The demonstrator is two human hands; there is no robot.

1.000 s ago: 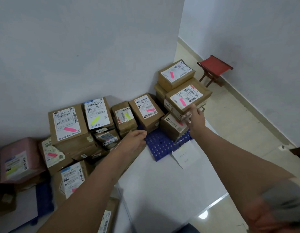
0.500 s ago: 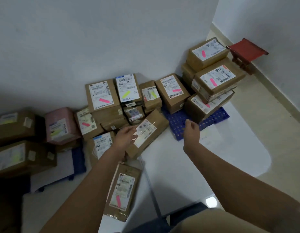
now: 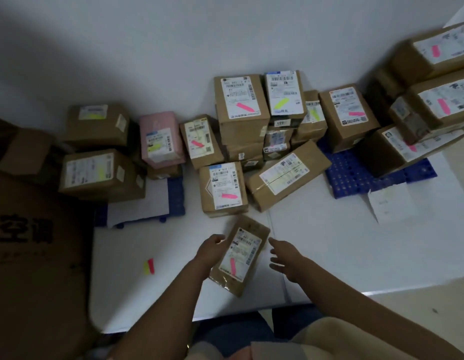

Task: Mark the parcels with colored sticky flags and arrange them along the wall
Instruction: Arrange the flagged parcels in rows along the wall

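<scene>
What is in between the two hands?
In the head view, a flat brown parcel with a pink flag lies between the left hand and the right hand.

White sheets [image 3: 329, 242] covered the floor; on them, left of a flat parcel [image 3: 240, 255], lay loose sticky flags [image 3: 149, 266].

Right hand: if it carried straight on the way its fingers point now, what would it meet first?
The right hand points up and left, so it would probably first meet the flat parcel with a pink flag that the left hand touches on the other side. Height above the white sheet is unclear.
</scene>
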